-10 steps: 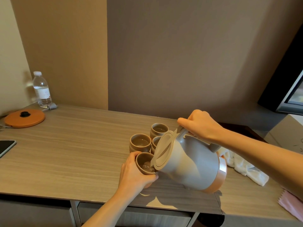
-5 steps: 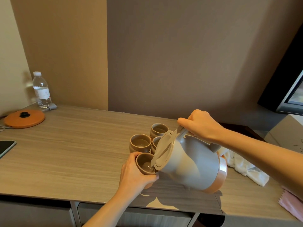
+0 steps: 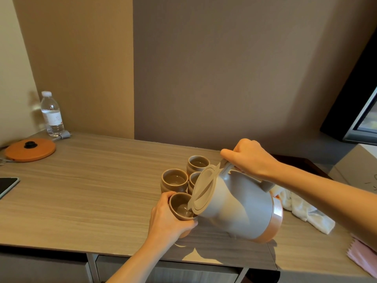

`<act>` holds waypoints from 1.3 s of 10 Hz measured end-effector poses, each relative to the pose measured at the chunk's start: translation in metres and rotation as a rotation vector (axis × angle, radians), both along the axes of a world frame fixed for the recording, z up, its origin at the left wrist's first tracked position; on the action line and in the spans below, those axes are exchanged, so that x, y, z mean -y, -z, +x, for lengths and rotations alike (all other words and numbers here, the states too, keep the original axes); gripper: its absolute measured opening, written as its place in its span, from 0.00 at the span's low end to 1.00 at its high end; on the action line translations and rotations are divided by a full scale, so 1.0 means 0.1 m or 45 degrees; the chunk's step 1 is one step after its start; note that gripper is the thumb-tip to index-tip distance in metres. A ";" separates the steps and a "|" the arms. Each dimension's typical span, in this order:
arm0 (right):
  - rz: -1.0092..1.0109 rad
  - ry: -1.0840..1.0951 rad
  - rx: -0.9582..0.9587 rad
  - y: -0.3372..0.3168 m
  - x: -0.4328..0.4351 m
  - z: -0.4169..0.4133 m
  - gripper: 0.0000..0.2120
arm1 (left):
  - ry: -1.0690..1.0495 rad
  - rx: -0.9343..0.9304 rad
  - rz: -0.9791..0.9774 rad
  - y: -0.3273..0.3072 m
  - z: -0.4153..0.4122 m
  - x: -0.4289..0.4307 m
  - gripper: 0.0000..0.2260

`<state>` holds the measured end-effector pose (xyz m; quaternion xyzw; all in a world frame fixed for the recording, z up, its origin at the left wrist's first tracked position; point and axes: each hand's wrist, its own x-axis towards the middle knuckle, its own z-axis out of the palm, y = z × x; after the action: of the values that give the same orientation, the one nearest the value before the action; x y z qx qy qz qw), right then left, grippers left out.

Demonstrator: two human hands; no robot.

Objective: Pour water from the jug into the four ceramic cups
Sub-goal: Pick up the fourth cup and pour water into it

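Note:
A grey jug [image 3: 236, 209] with a beige lid and copper base is tilted to the left, my right hand [image 3: 247, 158] gripping its handle. Its spout hangs over a brown ceramic cup [image 3: 180, 206] that my left hand [image 3: 168, 219] holds tilted, just above the table; a thin stream of water runs into it. Three more brown cups stand on the table behind: one at the left [image 3: 174, 179], one at the back [image 3: 197, 163], and one [image 3: 193, 179] partly hidden by the jug lid.
On the wooden table [image 3: 91, 186] an orange lid [image 3: 30, 150] and a water bottle [image 3: 52, 114] sit at the far left, a dark phone [image 3: 7, 185] at the left edge. White cloth [image 3: 306, 211] and pink cloth [image 3: 363, 254] lie at the right.
Little differs: the jug stays tilted over the held cup and water keeps running in. Both hands hold their positions.

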<state>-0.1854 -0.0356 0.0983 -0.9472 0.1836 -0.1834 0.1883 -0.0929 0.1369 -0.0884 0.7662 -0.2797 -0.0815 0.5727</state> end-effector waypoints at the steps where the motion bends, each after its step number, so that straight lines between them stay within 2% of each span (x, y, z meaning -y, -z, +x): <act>1: -0.011 0.009 -0.011 -0.01 -0.01 0.00 0.24 | 0.004 -0.004 -0.005 0.00 0.00 0.00 0.34; 13: -0.105 0.040 -0.081 -0.16 -0.18 -0.02 0.25 | 0.013 -0.063 -0.026 -0.09 -0.07 -0.06 0.33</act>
<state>-0.1877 -0.0176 0.1140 -0.9565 0.1965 -0.1636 0.1403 -0.0995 0.1427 -0.0791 0.7566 -0.2703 -0.1005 0.5869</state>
